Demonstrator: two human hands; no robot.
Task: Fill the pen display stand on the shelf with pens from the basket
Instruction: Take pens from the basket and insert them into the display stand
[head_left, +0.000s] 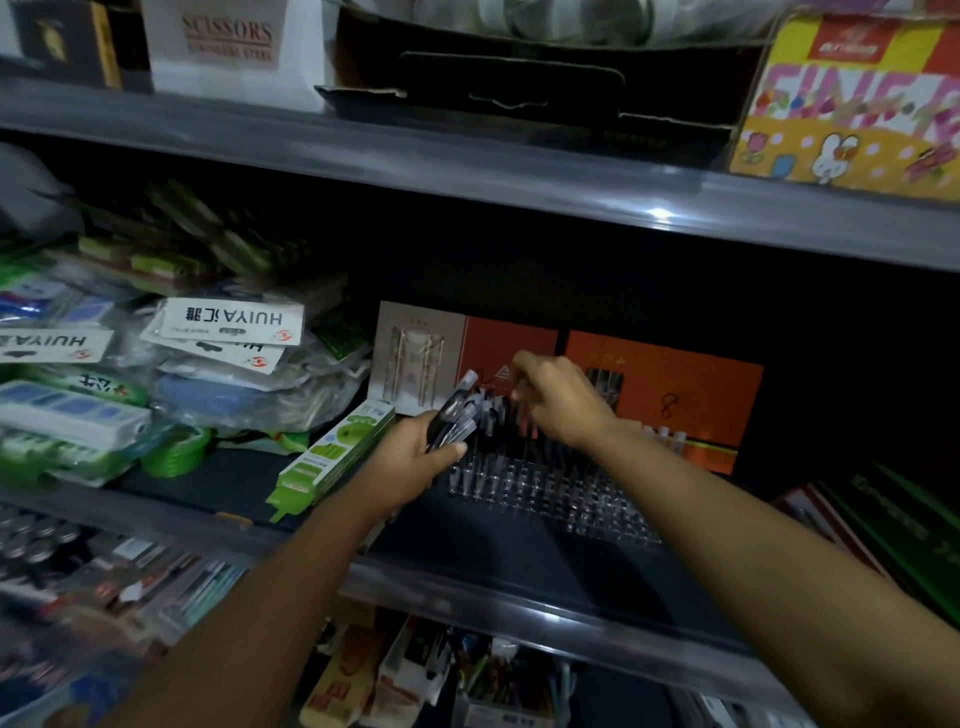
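Left hand (415, 452) grips a bunch of pens (457, 415); right hand (556, 400) pinches 1 pen over the stand (550, 483).

Both forearms reach forward over the shelf edge (519, 597). Left hand (415, 449), fingers and thumb curled, grips a bundle. Right hand (558, 400), above and just beside it, fingertips pinched, pointing down.

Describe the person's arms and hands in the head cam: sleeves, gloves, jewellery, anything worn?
Both forearms are bare as far as the frame shows; no sleeve edge is in view. The left hand and right hand are ungloved. No watch, bracelet or band shows at either wrist. Rings cannot be ruled out: the fingers are blurred and partly hidden in the dim light.
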